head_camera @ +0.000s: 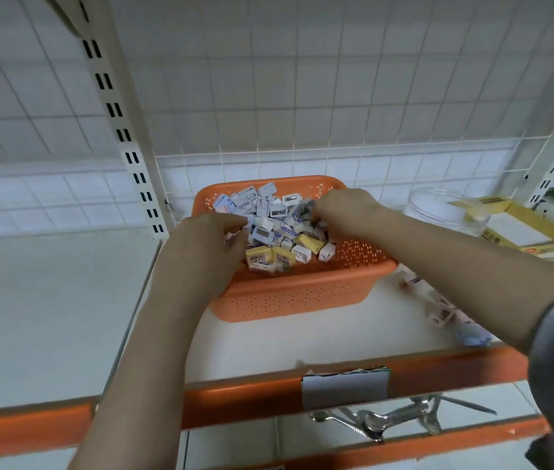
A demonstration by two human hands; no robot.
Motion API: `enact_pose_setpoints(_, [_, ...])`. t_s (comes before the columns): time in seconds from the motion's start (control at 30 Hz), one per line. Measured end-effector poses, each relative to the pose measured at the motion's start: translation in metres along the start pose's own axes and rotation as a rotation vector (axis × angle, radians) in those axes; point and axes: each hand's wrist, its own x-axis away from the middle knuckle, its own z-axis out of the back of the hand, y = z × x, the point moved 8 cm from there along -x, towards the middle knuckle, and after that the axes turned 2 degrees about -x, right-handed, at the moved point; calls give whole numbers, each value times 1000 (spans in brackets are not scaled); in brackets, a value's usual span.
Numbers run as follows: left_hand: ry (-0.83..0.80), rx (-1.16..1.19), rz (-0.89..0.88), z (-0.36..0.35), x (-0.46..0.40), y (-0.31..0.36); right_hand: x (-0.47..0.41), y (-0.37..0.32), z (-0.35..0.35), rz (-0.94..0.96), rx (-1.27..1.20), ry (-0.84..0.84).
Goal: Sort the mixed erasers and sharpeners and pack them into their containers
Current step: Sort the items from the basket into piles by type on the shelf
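An orange perforated basket (296, 293) stands on the white shelf and holds a heap of small boxed erasers and sharpeners (275, 228), white-blue ones and a few yellow ones. My left hand (207, 245) reaches into the basket's left side, fingers curled among the pieces. My right hand (343, 208) is over the heap's right side, fingers bent down into it; what each hand holds is hidden. Several loose small pieces (438, 307) lie on the shelf to the basket's right, blurred.
A clear plastic jar (438, 208) lies behind the right forearm, with a yellow carton (520, 232) beside it. The shelf has an orange front edge (252, 391) with a paper label (343, 385). Metal tools (381, 422) hang below. A wire grid backs the shelf.
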Motion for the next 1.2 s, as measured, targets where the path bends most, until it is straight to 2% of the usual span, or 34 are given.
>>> enact_pose_setpoints(0.17, [-24, -2, -16, -4, -11, -2, 3, 7, 6, -5, -103, 51])
enact_pose_setpoints(0.3, [-73, -45, -54, -8, -26, 3, 11, 18, 12, -69, -230, 154])
enact_pose_setpoints(0.47, [-157, -121, -152, -23, -60, 9, 48, 31, 20, -152, -657, 369])
enact_pose_setpoints(0.6, [-231, -154, -200, -46, -100, 18, 93, 44, 17, -336, -1012, 591])
enact_pose_setpoints(0.73, [-233, -182, -200, -66, -132, 25, 122, 44, 3, -427, -1274, 694])
enact_pose_setpoints(0.97, [-223, -245, -164, -94, -151, 25, 132, 44, -4, -450, -1299, 719])
enact_pose_setpoints(1.2, [-172, -223, -171, -89, -151, 25, 134, 43, -5, -456, -1321, 732])
